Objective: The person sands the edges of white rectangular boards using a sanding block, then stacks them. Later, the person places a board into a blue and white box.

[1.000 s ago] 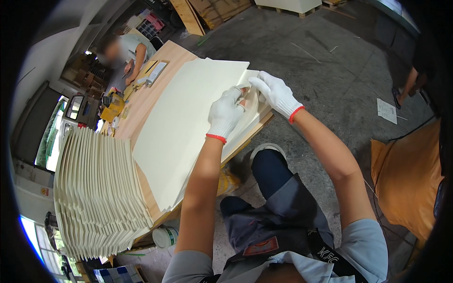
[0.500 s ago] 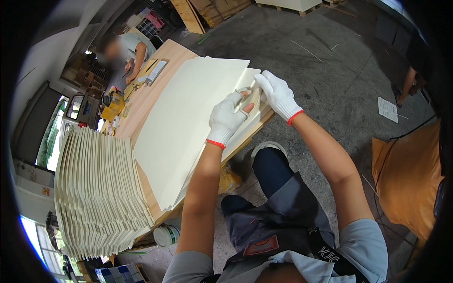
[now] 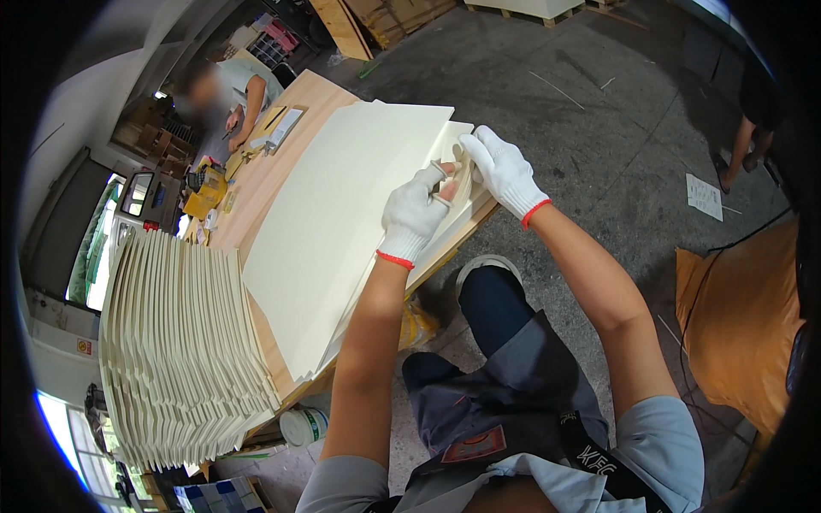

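Note:
A stack of large cream-white sheets (image 3: pixel 342 197) lies along the near side of a wooden table (image 3: pixel 329 87). At its right corner several sheets bend up in a curled bundle (image 3: pixel 463 178) between my hands. My left hand (image 3: pixel 414 209), in a white glove with some fingertips bare, has its thumb and fingers closed at the left side of this bundle. Against the other side presses my right hand (image 3: pixel 506 173), in a white glove with a red cuff. Its fingers are together around the corner, and their tips are partly hidden behind the sheets.
A tall pile of cream folded sheets (image 3: pixel 180 342) stands at the left. Across the table a person (image 3: pixel 248 94) sits near a yellow container (image 3: pixel 203 195) and a notepad (image 3: pixel 284 126). A white bucket (image 3: pixel 303 425) is below the table; an orange-wrapped bulk (image 3: pixel 740 316) is at the right.
My left thumb and fingers have moved slightly closer in on the curled sheet corner. My right hand stays almost still at the same corner.

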The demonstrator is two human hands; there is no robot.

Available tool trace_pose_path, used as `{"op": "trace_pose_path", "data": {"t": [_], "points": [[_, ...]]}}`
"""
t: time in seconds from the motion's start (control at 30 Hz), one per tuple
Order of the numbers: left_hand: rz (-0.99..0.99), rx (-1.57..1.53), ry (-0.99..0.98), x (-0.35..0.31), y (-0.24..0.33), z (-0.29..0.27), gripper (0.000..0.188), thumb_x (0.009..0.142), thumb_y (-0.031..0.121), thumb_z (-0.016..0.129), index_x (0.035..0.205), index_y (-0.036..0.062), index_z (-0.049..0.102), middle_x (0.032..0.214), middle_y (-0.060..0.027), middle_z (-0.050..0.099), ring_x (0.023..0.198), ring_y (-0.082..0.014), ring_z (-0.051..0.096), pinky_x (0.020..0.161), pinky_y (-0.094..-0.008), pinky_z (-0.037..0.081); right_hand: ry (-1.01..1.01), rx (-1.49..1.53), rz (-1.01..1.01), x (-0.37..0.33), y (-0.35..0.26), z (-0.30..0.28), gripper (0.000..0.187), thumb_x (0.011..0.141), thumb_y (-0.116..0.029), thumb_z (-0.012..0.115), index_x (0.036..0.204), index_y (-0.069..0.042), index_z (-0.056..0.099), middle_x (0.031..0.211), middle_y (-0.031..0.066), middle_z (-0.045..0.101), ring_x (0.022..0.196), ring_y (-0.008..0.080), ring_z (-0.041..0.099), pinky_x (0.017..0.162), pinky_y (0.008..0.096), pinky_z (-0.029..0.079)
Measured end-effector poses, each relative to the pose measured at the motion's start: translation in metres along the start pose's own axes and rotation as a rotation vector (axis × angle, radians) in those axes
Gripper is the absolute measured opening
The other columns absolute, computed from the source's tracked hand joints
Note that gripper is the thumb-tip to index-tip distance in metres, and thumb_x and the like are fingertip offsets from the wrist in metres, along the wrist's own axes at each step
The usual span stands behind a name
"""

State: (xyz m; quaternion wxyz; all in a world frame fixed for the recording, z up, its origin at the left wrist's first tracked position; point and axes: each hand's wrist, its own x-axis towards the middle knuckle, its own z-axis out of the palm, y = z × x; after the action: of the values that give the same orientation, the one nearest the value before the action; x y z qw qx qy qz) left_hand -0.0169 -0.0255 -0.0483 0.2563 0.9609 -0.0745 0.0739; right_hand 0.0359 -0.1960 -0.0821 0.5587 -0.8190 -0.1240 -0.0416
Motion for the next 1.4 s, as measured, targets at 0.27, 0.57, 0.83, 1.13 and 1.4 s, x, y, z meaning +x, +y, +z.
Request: {"op": "trace_pose_path", "data": {"t": [0.27,0.57,0.83,1.13,1.4], "points": [[-0.008,0.009,0.020,-0.002,0.002,-0.002,0.041,0.088,0.038,0.065,0.125,0.0206,0.064,0.109,-0.0125,0.070,0.095,-0.0281,0.068,0.084,-0.0339,0.052,-0.006,0.016,0.018,-0.001,-0.003,-0.001,0.049,0.098,-0.052,0.037,0.117,-0.011,0.055,0.100,0.0225,0.066,0.096,0.0401,0.063,0.085,0.0466,0.047],[0.038,0.000,0.036,-0.002,0.000,-0.001,0.037,0.089,0.037,0.063,0.124,0.0241,0.065,0.106,-0.0117,0.069,0.091,-0.0279,0.068,0.080,-0.0353,0.052,0.006,0.060,0.040,-0.002,-0.002,0.000,0.046,0.097,-0.050,0.038,0.108,-0.009,0.056,0.089,0.0198,0.066,0.088,0.0377,0.064,0.081,0.0458,0.047],[-0.029,0.021,0.010,-0.003,0.007,-0.002,0.043,0.084,0.035,0.072,0.124,0.0212,0.065,0.108,-0.0135,0.070,0.094,-0.0257,0.069,0.085,-0.0325,0.051,0.007,0.081,0.050,-0.001,-0.003,0.000,0.046,0.097,-0.050,0.039,0.106,-0.009,0.056,0.086,0.0191,0.065,0.085,0.0364,0.064,0.080,0.0447,0.047],[-0.033,0.084,0.061,-0.004,0.007,0.000,0.032,0.093,0.032,0.056,0.124,0.0273,0.064,0.107,-0.0106,0.067,0.091,-0.0301,0.067,0.080,-0.0360,0.052,0.003,0.088,0.047,-0.007,-0.013,-0.004,0.047,0.097,-0.052,0.040,0.104,-0.009,0.056,0.085,0.0178,0.065,0.082,0.0344,0.065,0.078,0.0437,0.047],[0.121,0.008,0.053,-0.002,-0.003,0.006,0.033,0.089,0.027,0.065,0.120,0.0185,0.067,0.106,-0.0151,0.070,0.095,-0.0287,0.069,0.084,-0.0321,0.053,0.039,0.088,0.013,-0.003,-0.001,-0.002,0.043,0.097,-0.050,0.041,0.101,-0.009,0.054,0.086,0.0194,0.064,0.086,0.0372,0.063,0.078,0.0447,0.046]]}}
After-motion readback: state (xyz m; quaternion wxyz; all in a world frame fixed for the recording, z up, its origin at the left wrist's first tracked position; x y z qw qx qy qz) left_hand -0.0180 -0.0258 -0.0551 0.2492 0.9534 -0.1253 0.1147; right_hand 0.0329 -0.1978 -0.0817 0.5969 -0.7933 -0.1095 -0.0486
